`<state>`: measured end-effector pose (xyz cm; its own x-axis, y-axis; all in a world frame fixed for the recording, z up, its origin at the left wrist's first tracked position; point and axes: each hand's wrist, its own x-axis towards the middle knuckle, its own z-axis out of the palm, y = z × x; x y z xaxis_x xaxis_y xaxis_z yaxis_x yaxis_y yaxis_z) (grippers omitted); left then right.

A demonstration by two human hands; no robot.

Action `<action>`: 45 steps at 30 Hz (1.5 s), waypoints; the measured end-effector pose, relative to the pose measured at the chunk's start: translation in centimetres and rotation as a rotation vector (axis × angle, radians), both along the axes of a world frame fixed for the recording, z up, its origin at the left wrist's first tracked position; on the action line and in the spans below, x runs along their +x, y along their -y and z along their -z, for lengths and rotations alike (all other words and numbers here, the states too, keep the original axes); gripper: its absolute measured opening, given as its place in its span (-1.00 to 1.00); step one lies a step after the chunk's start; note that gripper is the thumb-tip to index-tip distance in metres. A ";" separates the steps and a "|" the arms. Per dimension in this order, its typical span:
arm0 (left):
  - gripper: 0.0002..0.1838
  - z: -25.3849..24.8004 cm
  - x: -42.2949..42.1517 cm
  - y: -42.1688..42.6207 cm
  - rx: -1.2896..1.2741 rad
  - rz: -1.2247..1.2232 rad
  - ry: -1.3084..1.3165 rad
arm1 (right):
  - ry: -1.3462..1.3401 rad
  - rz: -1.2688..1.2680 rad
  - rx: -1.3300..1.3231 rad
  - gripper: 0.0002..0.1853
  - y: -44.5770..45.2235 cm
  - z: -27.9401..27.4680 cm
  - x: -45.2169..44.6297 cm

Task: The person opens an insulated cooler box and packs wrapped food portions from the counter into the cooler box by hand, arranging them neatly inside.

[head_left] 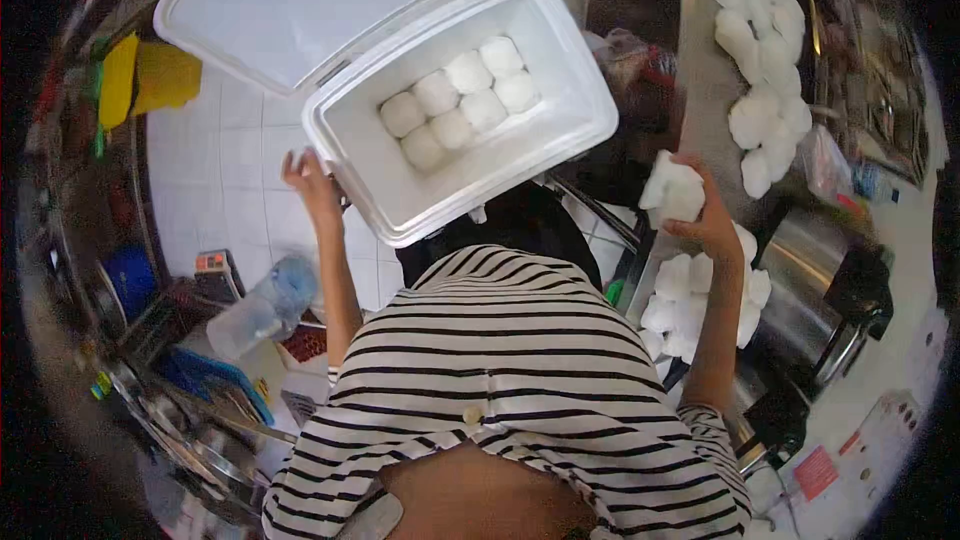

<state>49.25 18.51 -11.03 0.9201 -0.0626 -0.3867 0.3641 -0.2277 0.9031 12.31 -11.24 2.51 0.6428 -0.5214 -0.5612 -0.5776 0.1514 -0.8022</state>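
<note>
A white cooler box (355,175) stands in front of me with its lid (270,10) swung back. Several rounded white bundles (450,127) sit in two rows on its floor. My right hand (712,220), off to the right of the box, grips a white bundle (672,188) that looks wrapped in thin plastic; I cannot make out what is inside. Below that hand, more white bundles (680,305) are heaped on the counter, partly hidden by my forearm. Beside the box's left corner, my left hand (318,195) has its fingers apart and holds nothing.
Another group of white bundles (765,70) lies farther along the metal counter (705,110). A large steel pot (800,275) stands at the right. To the left are a plastic water jug (265,310), a small scale (215,272) and a yellow container (165,77) on the tiled floor side.
</note>
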 end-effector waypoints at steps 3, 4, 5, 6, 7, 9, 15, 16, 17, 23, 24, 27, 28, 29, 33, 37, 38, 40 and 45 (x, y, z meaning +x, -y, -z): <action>-0.41 1.8 -1.3 0.2 0.150 0.200 0.242 | 0.240 -0.496 -0.133 -0.11 0.5 0.5 10.4; -0.42 1.6 -1.6 0.3 0.141 0.236 0.286 | 0.312 -0.658 -0.203 -0.11 0.2 1.6 14.4; -0.44 1.8 -1.7 0.1 0.130 0.274 0.331 | 0.377 -0.778 -0.242 -0.11 -0.4 4.2 18.0; -0.46 1.8 -1.8 0.0 0.123 0.312 0.374 | 0.443 -0.895 -0.276 -0.10 -1.4 7.5 21.1; -0.49 0.8 -2.2 0.4 0.130 0.231 0.372 | 0.347 -0.984 -0.264 -0.12 -2.6 9.7 24.1; -0.50 -0.8 -2.6 0.7 0.046 0.188 0.285 | 0.199 -1.160 -0.408 -0.15 -5.8 14.1 28.2; -0.54 -0.6 -3.3 1.5 0.299 0.301 0.446 | 0.076 -1.021 -1.396 -0.28 -14.7 29.4 32.2; -0.54 -0.8 -3.1 1.7 0.277 0.285 0.422 | 0.110 -1.028 -1.390 -0.28 -14.7 29.9 31.8; -0.54 -1.0 -3.2 1.7 0.259 0.274 0.389 | 0.144 -1.036 -1.385 -0.29 -14.7 30.6 31.4; -0.52 -0.6 -3.3 1.9 0.365 0.307 0.480 | 0.074 -0.828 -1.009 -0.20 -16.0 30.1 30.6; -0.52 -0.5 -3.4 2.0 0.386 0.305 0.502 | 0.072 -0.773 -0.951 -0.19 -16.4 30.4 30.8; -0.51 -0.1 -3.5 1.9 0.467 0.313 0.564 | -0.081 -0.866 -0.842 -0.18 -17.3 27.2 32.9; -0.51 0.0 -3.6 1.8 0.496 0.320 0.585 | -0.166 -0.931 -0.871 -0.14 -17.6 27.2 33.4; -0.50 -0.1 -3.6 1.8 0.495 0.330 0.548 | -0.257 -0.993 -0.898 -0.11 -17.7 27.2 33.9; -0.48 -0.1 -3.7 1.6 0.556 0.350 0.641 | -0.113 -0.897 -0.813 -0.09 -18.0 30.0 33.5; -0.61 -2.7 -4.9 4.7 0.419 0.392 0.920 | 0.182 -0.529 -0.417 -0.42 -12.7 22.8 30.0; -0.63 -2.8 -5.0 6.2 0.346 0.544 0.767 | 0.262 -0.432 -0.332 -0.50 -9.9 17.0 28.2; -0.65 -2.8 -4.6 8.0 0.231 0.843 0.461 | 0.380 -0.171 -0.238 -0.66 -6.0 9.2 23.1; -0.45 18.6 0.0 7.5 0.819 1.735 0.538 | -0.131 0.502 -0.694 -0.77 1.0 0.0 2.0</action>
<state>49.29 10.97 -29.66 0.0929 -0.8386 -0.5367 -0.8855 -0.3161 0.3406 14.33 -12.22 2.53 0.1974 -0.9782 -0.0644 -0.6678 -0.0861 -0.7394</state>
